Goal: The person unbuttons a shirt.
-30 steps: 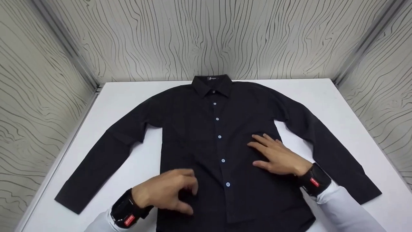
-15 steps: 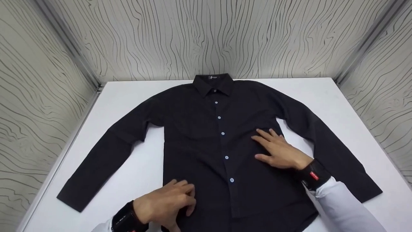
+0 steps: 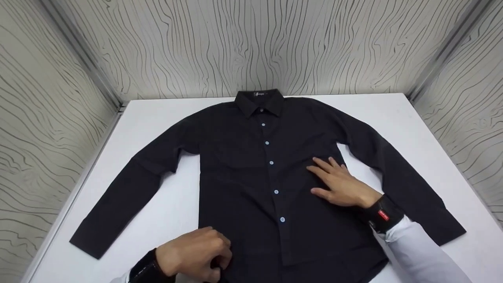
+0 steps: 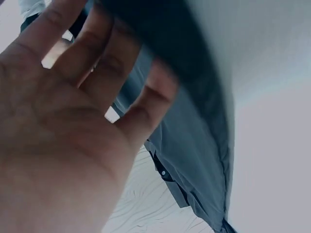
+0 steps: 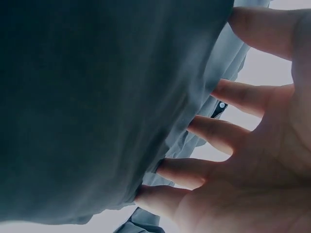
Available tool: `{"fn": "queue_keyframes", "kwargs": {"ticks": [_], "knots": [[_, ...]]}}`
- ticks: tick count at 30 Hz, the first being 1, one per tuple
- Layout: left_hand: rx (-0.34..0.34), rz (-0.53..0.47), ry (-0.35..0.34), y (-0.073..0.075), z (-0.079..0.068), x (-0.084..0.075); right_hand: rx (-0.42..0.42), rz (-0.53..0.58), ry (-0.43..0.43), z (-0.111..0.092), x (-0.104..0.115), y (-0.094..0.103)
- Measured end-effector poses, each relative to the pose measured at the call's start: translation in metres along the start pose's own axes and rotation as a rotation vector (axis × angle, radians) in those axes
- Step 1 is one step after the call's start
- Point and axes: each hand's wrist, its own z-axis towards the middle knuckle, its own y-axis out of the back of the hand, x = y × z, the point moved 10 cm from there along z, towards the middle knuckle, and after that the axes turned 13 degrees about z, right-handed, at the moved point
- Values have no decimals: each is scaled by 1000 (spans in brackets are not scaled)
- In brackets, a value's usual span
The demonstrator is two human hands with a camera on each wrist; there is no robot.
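Observation:
A black long-sleeved button-up shirt [image 3: 239,177] lies front up with its collar [image 3: 259,103] at the far side and both sleeves spread outward. Down at its lower left side, my left hand [image 3: 196,251] has curled fingers and holds the cloth near the side edge, with dark fabric showing between thumb and forefinger. In the left wrist view the fingers [image 4: 146,99] meet the shirt's blurred edge [image 4: 194,63]. My right hand [image 3: 342,186] rests on the right half of the shirt, its fingers straight and spread, the fingertips touching the fabric [image 5: 97,107] in the right wrist view.
The shirt covers most of a white table [image 3: 157,214]. Patterned panels [image 3: 259,47] stand along the back and both sides. One sleeve [image 3: 118,204] reaches toward the table's left edge, the other [image 3: 416,192] toward its right.
My left hand has moved down and slightly left to the shirt's lower side, its fingers curling in closer to the thumb. The right hand has shifted up slightly and then stayed put.

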Motion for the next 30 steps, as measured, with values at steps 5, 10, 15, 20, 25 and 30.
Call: {"fn": "queue_keyframes", "kwargs": {"ticks": [5,10,15,20,25,30], "knots": [[85,-130,-23,-2,-7,4,16,-5,3,-4,2,2],[72,-288,-3,14,0,27,13,-9,23,-3,7,8],[-152,-225,131,47,22,93,-25,32,51,15,10,14],[-251,-126,273,67,60,171,-13,79,52,50,5,16],[-280,-119,410,84,109,234,21,89,34,89,2,17],[-339,-36,547,100,163,287,21,108,19,124,0,23]]}}
